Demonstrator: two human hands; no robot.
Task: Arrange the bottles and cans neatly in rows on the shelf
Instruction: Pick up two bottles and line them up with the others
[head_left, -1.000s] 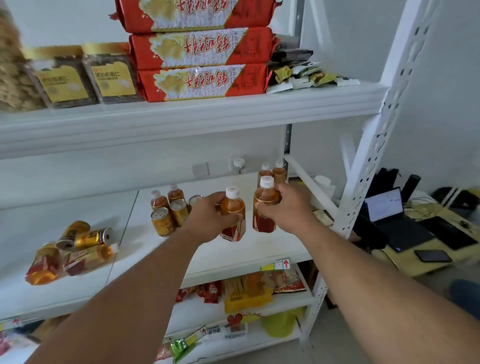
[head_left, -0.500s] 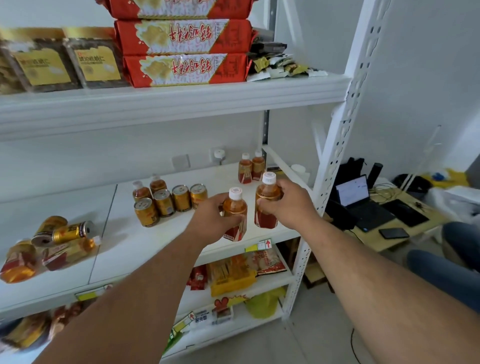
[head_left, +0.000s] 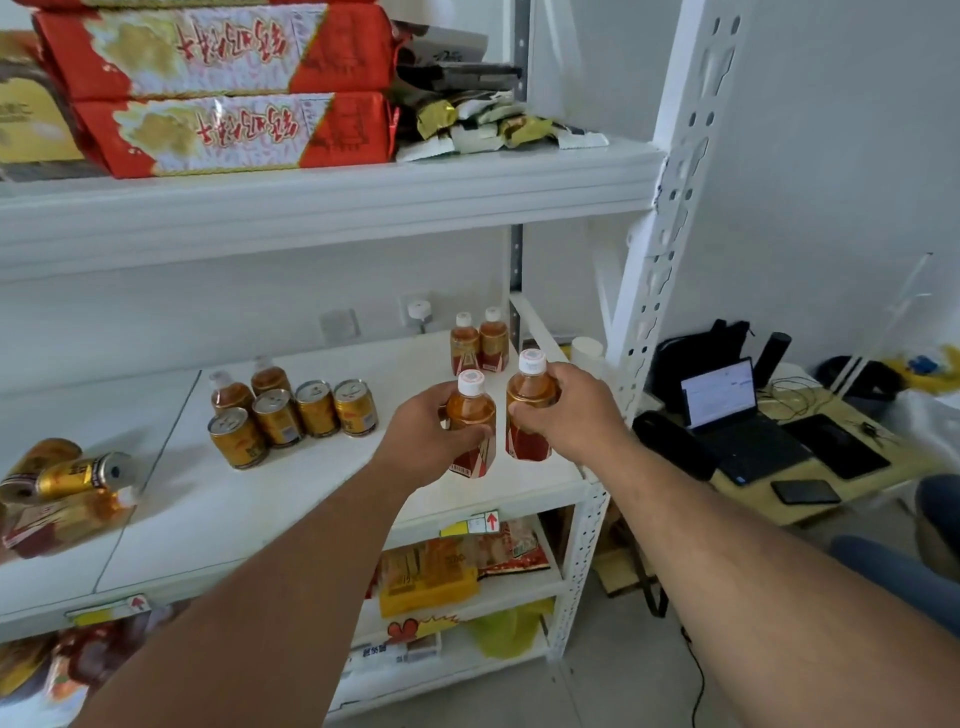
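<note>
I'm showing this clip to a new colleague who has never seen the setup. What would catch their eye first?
Probably the two hands at the centre: the left hand and right hand each grip an upright tea bottle over the middle shelf. Next, the big red snack packs stacked on the top shelf, then the toppled cans and bottles at far left.

Seven bottles (head_left: 471, 415), perhaps seven cans (head_left: 315, 408), two hands (head_left: 426, 441).

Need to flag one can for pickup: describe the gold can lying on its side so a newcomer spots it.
Look at the middle shelf, far left end. There, the gold can lies on its side atop tipped bottles, unlike the four cans standing upright mid-shelf.
</note>
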